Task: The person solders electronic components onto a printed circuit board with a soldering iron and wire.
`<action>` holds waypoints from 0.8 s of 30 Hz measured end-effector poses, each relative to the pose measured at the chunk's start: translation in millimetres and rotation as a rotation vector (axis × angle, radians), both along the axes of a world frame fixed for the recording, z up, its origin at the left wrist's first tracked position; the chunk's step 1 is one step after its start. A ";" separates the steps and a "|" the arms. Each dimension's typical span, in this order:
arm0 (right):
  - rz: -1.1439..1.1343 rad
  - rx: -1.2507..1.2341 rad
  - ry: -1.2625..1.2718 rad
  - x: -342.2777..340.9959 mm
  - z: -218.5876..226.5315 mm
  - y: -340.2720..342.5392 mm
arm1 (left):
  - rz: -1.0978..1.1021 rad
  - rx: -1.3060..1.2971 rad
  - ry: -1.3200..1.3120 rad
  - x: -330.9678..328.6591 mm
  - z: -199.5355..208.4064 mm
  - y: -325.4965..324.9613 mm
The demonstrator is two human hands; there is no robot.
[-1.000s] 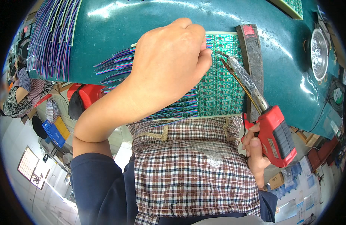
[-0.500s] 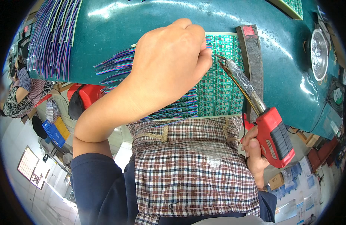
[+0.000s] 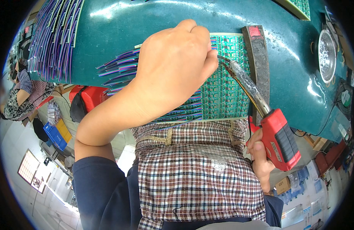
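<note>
My left hand (image 3: 175,63) is pinched closed over the green circuit board panel (image 3: 226,90), palm down. Thin coloured wires (image 3: 213,43) show at its fingertips, though the hand hides most of the pinch. My right hand (image 3: 260,155) grips a red soldering gun (image 3: 278,140) with a black grip and a metal barrel. Its thin bent tip reaches the panel close beside my left thumb; exact contact is hard to see. A slim brass-coloured tube runs along the barrel. Rows of blue, purple and pink wires (image 3: 119,65) stick out from the panel's left side, partly under my forearm.
A dark bar (image 3: 259,65) with a red patch lies along the panel's right edge. Wired boards (image 3: 56,38) are heaped at the table's far left. A metal bowl (image 3: 326,55) stands at the right, and another panel (image 3: 299,8) at the far right. Another person (image 3: 21,94) sits at the left.
The soldering gun has shifted slightly left, with its tip nearer my left thumb. My left hand has barely moved and stays pinched.
</note>
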State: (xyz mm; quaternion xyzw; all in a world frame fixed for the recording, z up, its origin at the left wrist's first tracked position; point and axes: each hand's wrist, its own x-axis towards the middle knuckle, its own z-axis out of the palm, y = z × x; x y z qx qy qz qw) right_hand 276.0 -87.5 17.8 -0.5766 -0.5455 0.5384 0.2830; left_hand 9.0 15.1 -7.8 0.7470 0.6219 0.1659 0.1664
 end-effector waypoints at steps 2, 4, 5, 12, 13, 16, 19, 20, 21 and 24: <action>-0.037 -0.027 0.019 -1.0 3.9 -0.2 | -0.001 0.005 -0.001 0.2 -0.5 0.7; -0.074 -0.055 0.041 -2.6 6.1 0.2 | -0.002 0.009 0.001 0.5 -0.8 1.1; -0.090 -0.075 0.065 -3.4 6.9 0.6 | -0.003 0.007 0.000 0.6 -0.8 1.1; -0.105 -0.103 0.079 -0.4 4.7 -1.7 | -0.011 0.008 0.005 -0.1 -0.9 1.8; -0.105 -0.102 0.079 -0.3 4.6 -1.3 | -0.011 0.009 0.006 -0.2 -0.8 1.9; -0.094 -0.093 0.084 -0.2 3.7 -0.1 | -0.004 -0.014 -0.023 -0.6 -0.6 2.0; -0.086 -0.083 0.108 0.1 3.0 0.8 | -0.001 -0.033 -0.032 -2.8 2.2 3.3; -0.081 -0.076 0.111 0.0 3.5 1.3 | -0.019 -0.041 -0.027 -4.9 3.9 4.3; -0.076 -0.069 0.113 -0.4 3.3 2.0 | -0.037 -0.048 -0.024 -7.7 5.0 6.0; -0.125 -0.103 0.114 -2.4 3.6 1.0 | -0.034 0.326 0.036 -21.3 -2.5 30.4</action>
